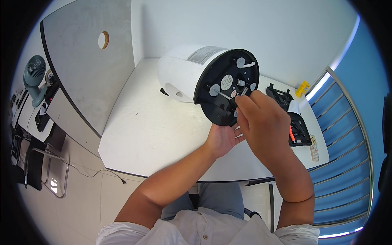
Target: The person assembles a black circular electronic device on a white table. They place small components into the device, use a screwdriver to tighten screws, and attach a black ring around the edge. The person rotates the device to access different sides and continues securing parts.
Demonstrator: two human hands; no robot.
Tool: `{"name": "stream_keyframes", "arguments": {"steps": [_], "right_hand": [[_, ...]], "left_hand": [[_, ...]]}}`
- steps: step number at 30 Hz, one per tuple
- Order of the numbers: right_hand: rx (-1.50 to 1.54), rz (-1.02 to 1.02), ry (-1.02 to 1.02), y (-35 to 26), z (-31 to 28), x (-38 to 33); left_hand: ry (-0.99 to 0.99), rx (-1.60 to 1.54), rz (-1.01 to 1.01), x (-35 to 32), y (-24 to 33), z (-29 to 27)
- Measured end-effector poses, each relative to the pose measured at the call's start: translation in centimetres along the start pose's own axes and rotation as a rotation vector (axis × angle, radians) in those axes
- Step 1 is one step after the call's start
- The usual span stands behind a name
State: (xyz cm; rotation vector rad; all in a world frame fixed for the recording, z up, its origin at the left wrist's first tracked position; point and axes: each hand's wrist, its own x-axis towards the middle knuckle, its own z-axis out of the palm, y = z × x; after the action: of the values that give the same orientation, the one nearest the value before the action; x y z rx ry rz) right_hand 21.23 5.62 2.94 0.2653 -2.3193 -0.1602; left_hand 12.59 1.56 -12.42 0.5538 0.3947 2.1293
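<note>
A white, rounded appliance [179, 69] lies on its side on the white table, its round black base [212, 108] facing me. Several grey round feet [214, 90] and a white curved piece [249, 64] sit on that base. Closed around a thin metal rod-like tool [223, 95], my right hand [263, 118] is in front of the base; the tool's far end is at the left foot. Part of the tool is hidden by my fingers. My left hand [222, 139] is palm up with fingers stretched out at the base's lower edge, fingertips partly covered by my right hand.
At the right stands an open black tool case [300, 126] with an orange-tipped tool [292, 134] in it. A yellow box [302, 88] and a small printed card [314, 148] lie beside it. A metal railing [355, 110] runs along the right; a grey partition [85, 65] borders the left.
</note>
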Motion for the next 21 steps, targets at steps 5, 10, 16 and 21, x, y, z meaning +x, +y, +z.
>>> {"name": "stream_keyframes", "arguments": {"steps": [5,10,16,21], "right_hand": [[-0.058,-0.027,0.032,-0.04,0.75,-0.43],[0.03,-0.013,0.029,-0.07,0.7,-0.29],[0.025,0.019,-0.004,0.66,0.62,-0.09],[0.009,0.019,-0.031,0.78,0.55,0.07]], "left_hand": [[-0.009,0.02,0.009,-0.09,0.1,0.33],[-0.01,0.027,0.01,0.21,-0.21,-0.22],[0.018,0.014,-0.023,0.2,-0.23,0.2],[0.03,0.009,-0.045,0.29,-0.16,0.16]]}}
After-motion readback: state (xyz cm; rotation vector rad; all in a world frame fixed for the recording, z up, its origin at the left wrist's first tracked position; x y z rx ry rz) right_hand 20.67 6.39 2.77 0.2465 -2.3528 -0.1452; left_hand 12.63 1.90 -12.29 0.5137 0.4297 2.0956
